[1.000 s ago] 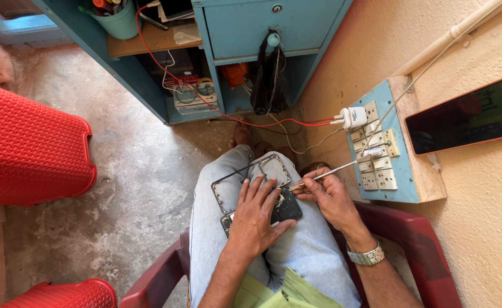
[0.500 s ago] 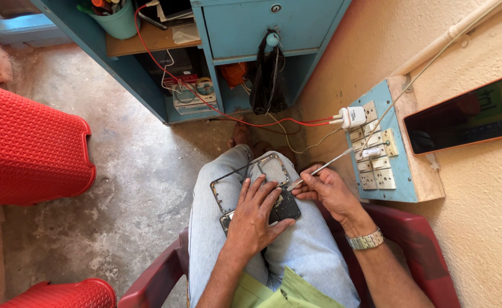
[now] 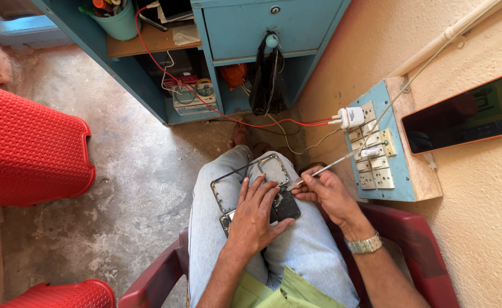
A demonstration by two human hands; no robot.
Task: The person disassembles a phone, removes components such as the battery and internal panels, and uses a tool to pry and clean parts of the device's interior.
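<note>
The opened phone (image 3: 262,197) lies flat across the seated person's lap (image 3: 296,251), on the pale blue jeans, its metal frame toward the knees. The left hand (image 3: 253,219) presses down on it. The lap belongs to someone sitting in a dark red plastic chair (image 3: 416,245), which stands on the rough grey concrete floor (image 3: 131,188). Also on that floor stand a red plastic stool (image 3: 25,151) and a blue cabinet (image 3: 251,34).

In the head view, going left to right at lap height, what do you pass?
Red plastic chair → bare concrete floor → opened phone frame on the lap → left hand pressing it → right hand holding a thin tool → blue switchboard → dark phone on the wall.
</note>
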